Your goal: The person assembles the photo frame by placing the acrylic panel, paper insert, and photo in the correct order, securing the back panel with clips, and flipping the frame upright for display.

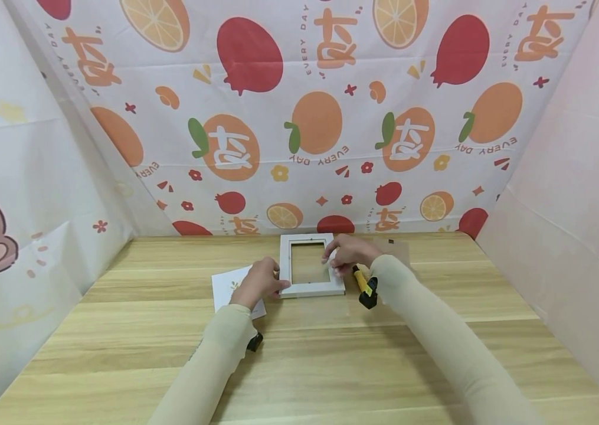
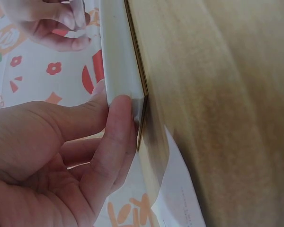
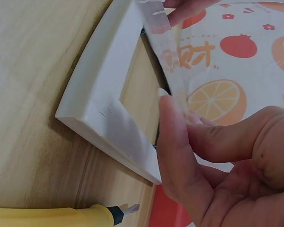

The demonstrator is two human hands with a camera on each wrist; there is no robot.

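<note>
A white picture frame lies at the back of the wooden table, with bare wood showing through its middle. My left hand grips its near left corner, thumb and fingers on either side of the edge in the left wrist view. Over the frame's right side is my right hand. Between its thumb and forefinger it pinches a clear sheet, which rises along the opening in the right wrist view. A white card with a small gold print lies partly under my left hand.
A screwdriver with a yellow handle and black collar lies right of the frame. Behind my right hand is a thin brownish panel on the table. A fruit-printed cloth hangs just behind the frame.
</note>
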